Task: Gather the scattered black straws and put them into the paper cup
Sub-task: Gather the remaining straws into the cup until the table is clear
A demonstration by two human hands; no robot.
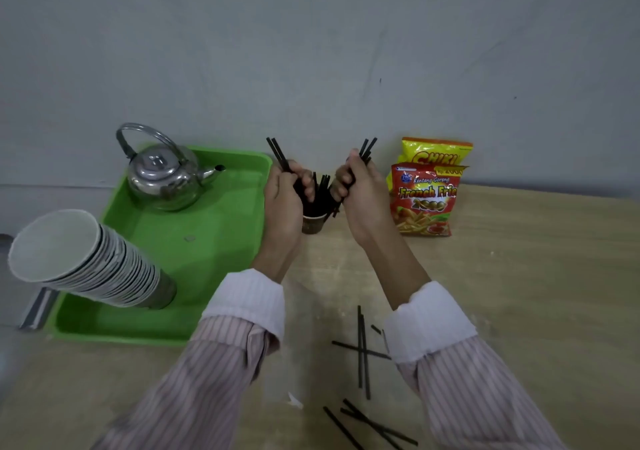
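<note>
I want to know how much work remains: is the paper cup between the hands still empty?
Not empty. Several black straws already stand upright in the paper cup, their tops above its rim.

Left hand and right hand each closed around a bundle of black straws above the paper cup, already holding several. More loose straws scattered on the desk between the sleeves.
</note>
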